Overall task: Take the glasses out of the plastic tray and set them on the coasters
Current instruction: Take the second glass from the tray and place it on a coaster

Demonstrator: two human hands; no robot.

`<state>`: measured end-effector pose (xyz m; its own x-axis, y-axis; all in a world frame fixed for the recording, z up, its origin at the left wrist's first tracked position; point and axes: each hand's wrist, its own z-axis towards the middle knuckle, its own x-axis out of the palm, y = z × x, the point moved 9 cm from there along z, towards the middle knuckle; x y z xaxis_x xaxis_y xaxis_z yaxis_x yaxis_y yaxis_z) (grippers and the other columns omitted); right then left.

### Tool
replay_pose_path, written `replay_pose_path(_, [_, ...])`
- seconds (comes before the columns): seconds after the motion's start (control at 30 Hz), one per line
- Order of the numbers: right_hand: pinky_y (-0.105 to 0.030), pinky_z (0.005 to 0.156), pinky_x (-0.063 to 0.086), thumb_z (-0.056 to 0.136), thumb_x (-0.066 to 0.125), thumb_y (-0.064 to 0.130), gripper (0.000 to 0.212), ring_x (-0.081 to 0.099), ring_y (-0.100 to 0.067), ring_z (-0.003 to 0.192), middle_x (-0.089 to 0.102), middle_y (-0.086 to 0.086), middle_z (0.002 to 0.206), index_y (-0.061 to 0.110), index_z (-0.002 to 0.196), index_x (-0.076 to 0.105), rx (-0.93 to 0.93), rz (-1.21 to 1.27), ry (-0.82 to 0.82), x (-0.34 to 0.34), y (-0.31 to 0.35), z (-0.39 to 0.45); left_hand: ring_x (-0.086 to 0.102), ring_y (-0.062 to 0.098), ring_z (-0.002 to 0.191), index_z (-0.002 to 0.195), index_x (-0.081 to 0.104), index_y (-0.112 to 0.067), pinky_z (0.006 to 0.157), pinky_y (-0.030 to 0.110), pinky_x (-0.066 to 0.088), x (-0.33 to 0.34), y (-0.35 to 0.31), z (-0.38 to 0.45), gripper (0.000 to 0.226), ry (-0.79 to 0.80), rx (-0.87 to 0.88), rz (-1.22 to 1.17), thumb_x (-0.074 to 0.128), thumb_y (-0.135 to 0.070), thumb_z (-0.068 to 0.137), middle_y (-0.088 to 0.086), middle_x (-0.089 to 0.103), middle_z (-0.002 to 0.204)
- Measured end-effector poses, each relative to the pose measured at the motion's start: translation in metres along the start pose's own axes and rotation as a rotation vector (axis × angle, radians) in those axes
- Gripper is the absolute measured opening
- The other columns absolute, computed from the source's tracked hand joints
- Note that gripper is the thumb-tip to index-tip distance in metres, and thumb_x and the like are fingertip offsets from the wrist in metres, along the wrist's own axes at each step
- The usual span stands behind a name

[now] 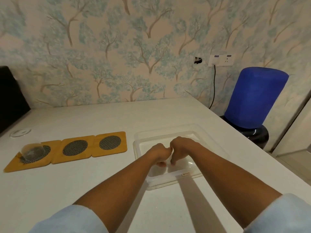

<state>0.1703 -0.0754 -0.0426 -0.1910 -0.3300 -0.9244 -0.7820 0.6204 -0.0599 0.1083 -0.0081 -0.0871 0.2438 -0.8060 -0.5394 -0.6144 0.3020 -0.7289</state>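
Note:
The clear plastic tray [217, 143] lies on the white table, right of centre. Both my hands are down inside it, side by side with the thumbs touching. My left hand [159, 154] is curled into a loose fist and my right hand [180, 147] points its bent fingers downward. A faint clear sheen shows under the fingertips, but no glass can be made out there. Left of the tray, three wooden coasters sit in a row. A clear glass [32, 152] stands on the left coaster [11, 166]. The middle coaster [58, 157] and the right coaster [122, 143] are bare.
A round clear disc [20, 132] rests on the table behind the coasters. A black chair back [10, 98] stands at far left. Beyond the table's right edge is a blue water jug [255, 98] on a dark base, with a cable hanging from a wall socket [220, 60].

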Motion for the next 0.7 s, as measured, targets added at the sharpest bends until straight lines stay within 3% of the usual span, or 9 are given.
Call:
replay_pose_path(0.1, [-0.031, 0.071, 0.053, 0.062, 0.079, 0.049, 0.058, 0.067, -0.022, 0.091, 0.07, -0.002, 0.104, 0.016, 0.108, 0.068, -0.024, 0.041, -0.065, -0.012, 0.003, 0.003, 0.075, 0.027, 0.089, 0.115, 0.064, -0.002, 0.088, 0.04, 0.06, -0.012, -0.002, -0.002, 0.056, -0.057, 0.055, -0.021, 0.048, -0.052, 0.097, 0.015, 0.072, 0.11])
replay_pose_path(0.23, [-0.036, 0.078, 0.055, 0.061, 0.078, 0.055, 0.065, 0.064, -0.022, 0.092, 0.068, -0.003, 0.106, 0.015, 0.111, 0.066, -0.056, 0.188, -0.185, -0.041, 0.008, 0.005, 0.074, 0.028, 0.086, 0.08, 0.065, -0.008, 0.09, 0.042, 0.057, -0.047, -0.01, -0.009, 0.056, -0.172, 0.122, -0.086, 0.05, -0.06, 0.091, 0.012, 0.075, 0.088])
replay_pose_path(0.33, [-0.035, 0.076, 0.053, 0.064, 0.074, 0.061, 0.069, 0.06, -0.022, 0.089, 0.066, -0.004, 0.106, 0.013, 0.112, 0.063, -0.088, 0.275, -0.279, -0.063, 0.018, 0.004, 0.072, 0.025, 0.077, 0.073, 0.063, -0.011, 0.084, 0.039, 0.056, -0.076, -0.012, -0.016, 0.052, -0.25, 0.137, -0.215, 0.055, -0.061, 0.086, 0.009, 0.072, 0.078])
replay_pose_path(0.4, [-0.033, 0.075, 0.051, 0.064, 0.074, 0.062, 0.069, 0.06, -0.02, 0.089, 0.067, -0.003, 0.106, 0.014, 0.112, 0.063, -0.109, 0.348, -0.346, -0.076, 0.025, 0.004, 0.067, 0.023, 0.07, 0.075, 0.063, -0.01, 0.086, 0.039, 0.058, -0.092, -0.009, -0.018, 0.048, -0.264, 0.136, -0.383, 0.065, -0.057, 0.083, 0.007, 0.068, 0.075])
replay_pose_path(0.5, [-0.031, 0.073, 0.052, 0.063, 0.073, 0.061, 0.068, 0.063, -0.019, 0.09, 0.069, 0.0, 0.106, 0.016, 0.113, 0.064, -0.137, 0.46, -0.437, -0.092, 0.042, 0.005, 0.063, 0.022, 0.075, 0.085, 0.067, -0.011, 0.091, 0.039, 0.058, -0.113, -0.005, -0.024, 0.04, -0.243, 0.127, -0.594, 0.074, -0.05, 0.081, 0.009, 0.067, 0.085])
replay_pose_path(0.6, [-0.036, 0.078, 0.056, 0.065, 0.071, 0.059, 0.067, 0.065, -0.019, 0.091, 0.069, 0.002, 0.105, 0.018, 0.117, 0.063, -0.174, 0.563, -0.526, -0.104, 0.064, 0.004, 0.062, 0.02, 0.081, 0.098, 0.07, -0.013, 0.091, 0.035, 0.056, -0.134, 0.0, -0.028, 0.036, -0.236, 0.143, -0.691, 0.074, -0.046, 0.083, 0.008, 0.067, 0.09])
replay_pose_path(0.7, [-0.038, 0.079, 0.057, 0.066, 0.072, 0.05, 0.059, 0.065, -0.018, 0.091, 0.068, 0.003, 0.103, 0.018, 0.114, 0.063, -0.21, 0.715, -0.601, -0.113, 0.087, 0.004, 0.065, 0.018, 0.091, 0.111, 0.07, -0.015, 0.087, 0.032, 0.056, -0.154, 0.011, -0.03, 0.046, -0.219, 0.172, -0.746, 0.076, -0.049, 0.08, 0.007, 0.071, 0.1])
